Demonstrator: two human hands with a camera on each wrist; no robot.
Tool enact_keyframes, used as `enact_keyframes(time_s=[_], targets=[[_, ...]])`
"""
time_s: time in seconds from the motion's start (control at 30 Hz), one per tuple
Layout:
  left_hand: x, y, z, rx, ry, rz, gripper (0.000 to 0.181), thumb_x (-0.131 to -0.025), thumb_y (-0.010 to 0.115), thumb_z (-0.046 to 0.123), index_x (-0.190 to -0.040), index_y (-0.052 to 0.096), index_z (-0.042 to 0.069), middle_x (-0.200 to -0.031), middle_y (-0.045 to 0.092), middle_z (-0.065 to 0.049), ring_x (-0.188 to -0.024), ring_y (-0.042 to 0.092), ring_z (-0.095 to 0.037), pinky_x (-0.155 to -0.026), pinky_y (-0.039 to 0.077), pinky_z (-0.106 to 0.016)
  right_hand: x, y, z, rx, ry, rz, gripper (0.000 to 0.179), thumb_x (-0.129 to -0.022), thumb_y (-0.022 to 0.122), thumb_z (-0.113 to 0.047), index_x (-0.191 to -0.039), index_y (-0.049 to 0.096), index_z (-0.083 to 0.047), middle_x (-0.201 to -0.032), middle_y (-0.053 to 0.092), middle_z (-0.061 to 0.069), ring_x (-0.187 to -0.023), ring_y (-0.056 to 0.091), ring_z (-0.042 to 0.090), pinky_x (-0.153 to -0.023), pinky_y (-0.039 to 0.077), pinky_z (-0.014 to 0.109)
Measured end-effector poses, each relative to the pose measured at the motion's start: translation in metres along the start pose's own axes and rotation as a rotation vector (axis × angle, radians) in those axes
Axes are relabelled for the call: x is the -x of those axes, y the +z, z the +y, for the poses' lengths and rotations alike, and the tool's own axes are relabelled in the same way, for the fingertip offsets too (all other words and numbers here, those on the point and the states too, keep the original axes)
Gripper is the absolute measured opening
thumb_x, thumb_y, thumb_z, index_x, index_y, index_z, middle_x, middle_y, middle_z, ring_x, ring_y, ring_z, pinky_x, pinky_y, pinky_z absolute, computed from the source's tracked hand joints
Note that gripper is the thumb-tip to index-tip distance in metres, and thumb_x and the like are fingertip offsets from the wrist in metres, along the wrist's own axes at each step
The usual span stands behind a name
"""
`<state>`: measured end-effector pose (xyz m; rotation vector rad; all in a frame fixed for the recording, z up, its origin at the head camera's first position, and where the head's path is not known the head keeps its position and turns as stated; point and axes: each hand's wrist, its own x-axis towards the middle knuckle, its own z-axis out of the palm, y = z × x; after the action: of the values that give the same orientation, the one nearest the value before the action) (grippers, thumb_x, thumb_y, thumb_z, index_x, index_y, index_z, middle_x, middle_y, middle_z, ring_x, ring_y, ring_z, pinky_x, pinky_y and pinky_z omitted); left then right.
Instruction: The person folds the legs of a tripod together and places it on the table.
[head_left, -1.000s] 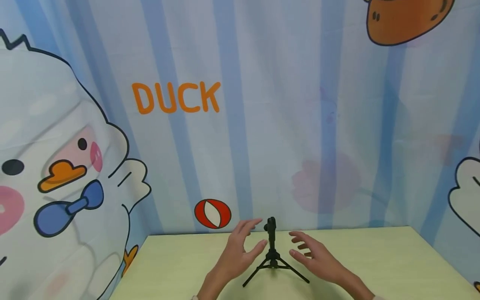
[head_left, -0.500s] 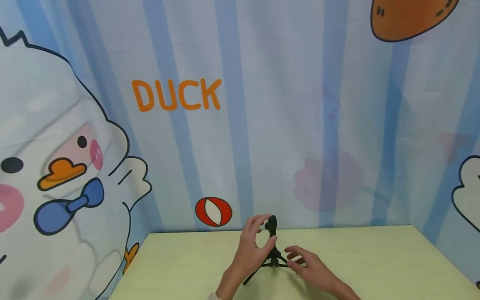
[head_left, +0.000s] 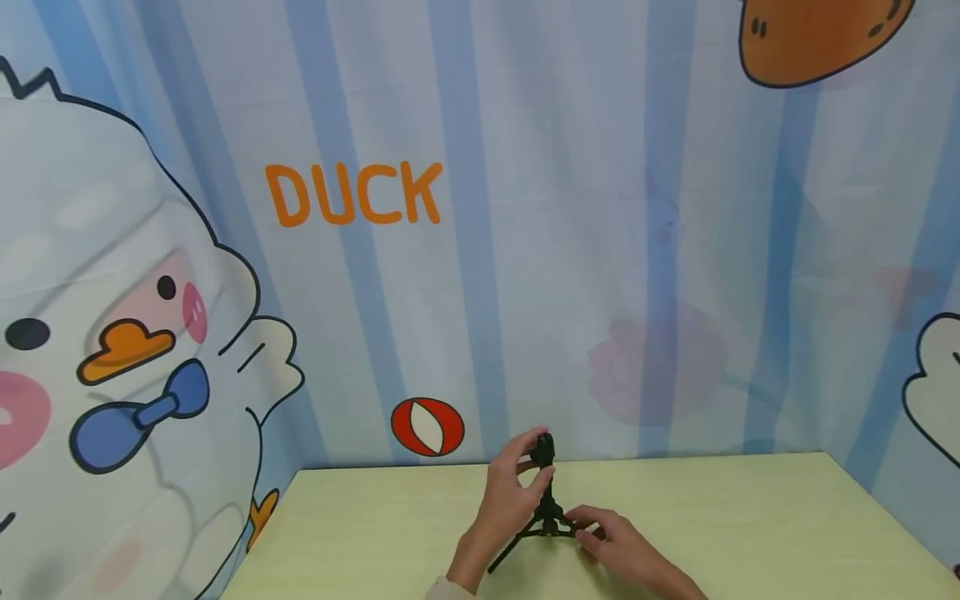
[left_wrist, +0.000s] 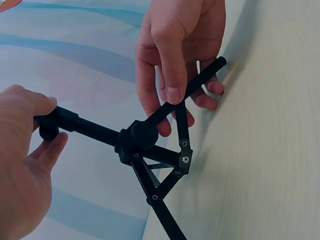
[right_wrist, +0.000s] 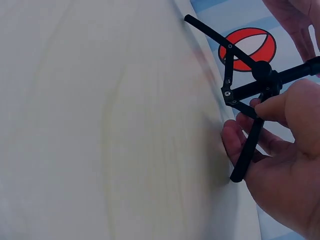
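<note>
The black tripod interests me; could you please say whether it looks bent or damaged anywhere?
Nothing stands out: the black tripod is upright with legs spread, and no break shows. The left hand holds its top; the right hand grips one leg.

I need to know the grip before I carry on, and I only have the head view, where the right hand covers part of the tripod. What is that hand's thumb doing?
Observer: The left wrist view shows the right hand with its thumb lying across one leg of the tripod.
Operator: That leg's end is hidden from me. Can you see it?
Observer: Yes, in the left wrist view its tip sticks out past the thumb.
Operator: And the joint at the foot of the centre post, any detail there?
Observer: A bright, round pin shows in it, in the left wrist view.
</note>
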<state>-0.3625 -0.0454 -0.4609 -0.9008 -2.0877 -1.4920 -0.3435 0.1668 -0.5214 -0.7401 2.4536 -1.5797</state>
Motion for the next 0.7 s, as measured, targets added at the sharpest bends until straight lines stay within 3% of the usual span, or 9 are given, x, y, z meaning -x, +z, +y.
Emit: enact_keyframes(time_s=[0.17, 0.37, 0.57, 0.7], targets=[[-0.001, -0.004, -0.004, 0.037, 0.002, -0.018, 0.051, -0.095, 0.073, -0.002, -0.142, 0.060, 0.013, -0.126, 0.066, -0.012, -0.113, 0.067, -0.027, -0.093, 0.059, -0.029, 0.000, -0.005, -0.002, -0.088, 0.045, -0.075, 0.031, -0.105, 0.056, -0.004, -0.134, 0.059, 0.009, -0.102, 0.065, 0.013, -0.072, 0.059, 0.021, -0.064, 0.051, 0.032], [-0.002, -0.006, -0.004, 0.051, -0.019, -0.042, 0.051, -0.094, 0.074, -0.001, -0.141, 0.061, 0.015, -0.124, 0.066, -0.011, -0.112, 0.068, -0.025, -0.095, 0.058, -0.029, 0.002, -0.014, -0.004, -0.185, 0.112, -0.156, 0.036, -0.107, 0.054, -0.009, -0.139, 0.055, 0.008, -0.097, 0.064, 0.012, -0.079, 0.058, 0.025, -0.067, 0.050, 0.035], [-0.005, -0.007, -0.002, 0.033, -0.038, -0.057, 0.050, -0.094, 0.074, -0.002, -0.139, 0.061, 0.014, -0.123, 0.067, -0.009, -0.113, 0.067, -0.023, -0.099, 0.057, -0.033, 0.002, -0.017, -0.002, -0.272, 0.100, -0.219, 0.039, -0.109, 0.048, -0.008, -0.143, 0.049, 0.013, -0.099, 0.067, 0.014, -0.084, 0.059, 0.024, -0.070, 0.050, 0.033], [-0.006, -0.007, -0.002, 0.020, -0.014, -0.066, 0.050, -0.094, 0.072, -0.004, -0.140, 0.060, 0.013, -0.124, 0.067, -0.009, -0.115, 0.066, -0.023, -0.100, 0.056, -0.035, 0.002, -0.018, 0.000, -0.318, 0.098, -0.248, 0.042, -0.109, 0.046, -0.006, -0.146, 0.044, 0.016, -0.102, 0.068, 0.016, -0.088, 0.062, 0.025, -0.072, 0.053, 0.032]])
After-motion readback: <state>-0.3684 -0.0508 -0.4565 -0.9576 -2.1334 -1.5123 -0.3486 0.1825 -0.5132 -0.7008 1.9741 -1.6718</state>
